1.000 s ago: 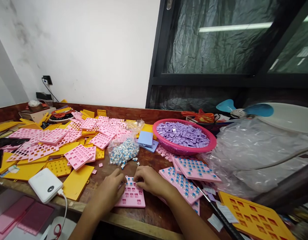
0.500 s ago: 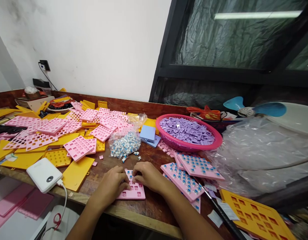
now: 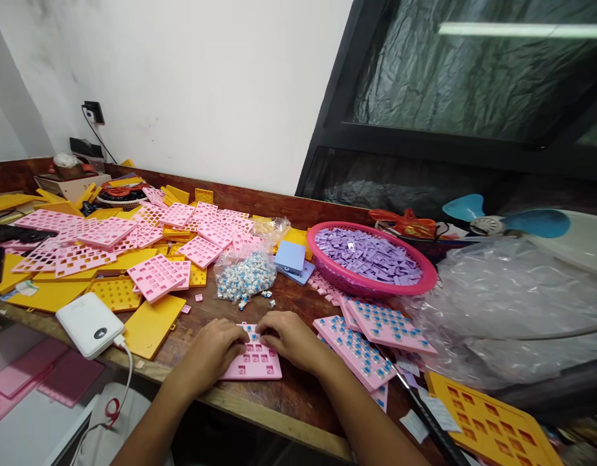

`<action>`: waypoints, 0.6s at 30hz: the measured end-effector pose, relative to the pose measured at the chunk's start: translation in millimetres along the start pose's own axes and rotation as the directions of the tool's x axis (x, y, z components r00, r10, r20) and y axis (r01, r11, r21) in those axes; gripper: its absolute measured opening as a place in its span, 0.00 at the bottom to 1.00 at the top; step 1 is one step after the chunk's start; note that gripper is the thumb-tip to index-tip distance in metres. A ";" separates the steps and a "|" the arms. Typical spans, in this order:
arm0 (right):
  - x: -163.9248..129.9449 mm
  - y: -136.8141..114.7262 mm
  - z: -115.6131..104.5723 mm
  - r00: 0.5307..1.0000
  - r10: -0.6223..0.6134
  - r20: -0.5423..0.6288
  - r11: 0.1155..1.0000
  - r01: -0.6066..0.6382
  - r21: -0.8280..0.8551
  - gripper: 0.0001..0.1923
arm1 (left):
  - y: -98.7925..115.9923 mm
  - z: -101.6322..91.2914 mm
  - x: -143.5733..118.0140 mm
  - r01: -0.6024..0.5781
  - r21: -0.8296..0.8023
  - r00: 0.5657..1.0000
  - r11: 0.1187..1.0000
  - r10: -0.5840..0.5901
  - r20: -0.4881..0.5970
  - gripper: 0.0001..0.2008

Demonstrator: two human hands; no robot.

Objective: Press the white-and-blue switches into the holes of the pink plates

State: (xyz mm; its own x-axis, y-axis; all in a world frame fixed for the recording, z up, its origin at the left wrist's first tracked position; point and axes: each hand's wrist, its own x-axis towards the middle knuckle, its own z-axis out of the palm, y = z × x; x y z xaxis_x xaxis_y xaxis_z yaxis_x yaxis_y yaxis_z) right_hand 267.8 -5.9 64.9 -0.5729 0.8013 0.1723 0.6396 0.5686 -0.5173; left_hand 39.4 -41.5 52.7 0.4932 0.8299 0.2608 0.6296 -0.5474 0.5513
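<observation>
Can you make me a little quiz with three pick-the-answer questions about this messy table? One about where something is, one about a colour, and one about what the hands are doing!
1. Where is the white power bank?
A. inside the basket
B. near the table's front edge, left of the hands
C. on the blue fan

2. What colour are the small pieces filling the pink basket?
A. purple
B. green
C. black

3. What are the left hand and right hand doing?
A. both lifted in the air
B. both resting on a pink plate
C. holding a yellow plate

Answers:
1. B, it lies by the wooden edge, beside a yellow plate.
2. A, the purple pieces fill the basket.
3. B, the fingers of both hands press on the small pink plate lying flat on the table.
</observation>
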 end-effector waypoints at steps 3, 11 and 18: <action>0.4 2.7 1.9 1.000 0.001 -0.017 0.999 0.000 0.047 0.11 | -0.6 3.0 -1.7 -0.012 0.054 1.000 0.998 0.013 -0.017 0.07; 3.7 6.3 1.5 1.000 0.028 0.004 0.990 -0.028 0.141 0.11 | 0.1 6.8 -0.1 0.012 0.040 1.000 0.999 -0.012 -0.007 0.10; 2.9 8.3 2.0 0.999 -0.044 0.027 0.994 0.041 0.097 0.12 | -6.7 7.2 0.0 0.023 -0.061 0.999 0.998 -0.026 -0.039 0.09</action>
State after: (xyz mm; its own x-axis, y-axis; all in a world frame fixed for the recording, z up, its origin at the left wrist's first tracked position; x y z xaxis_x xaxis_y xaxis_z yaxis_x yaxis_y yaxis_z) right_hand 270.4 0.8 59.5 -0.6146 0.7698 0.1720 0.5627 0.5807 -0.5883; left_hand 39.5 -38.6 43.2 0.4530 0.8472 0.2775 0.6027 -0.5205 0.6049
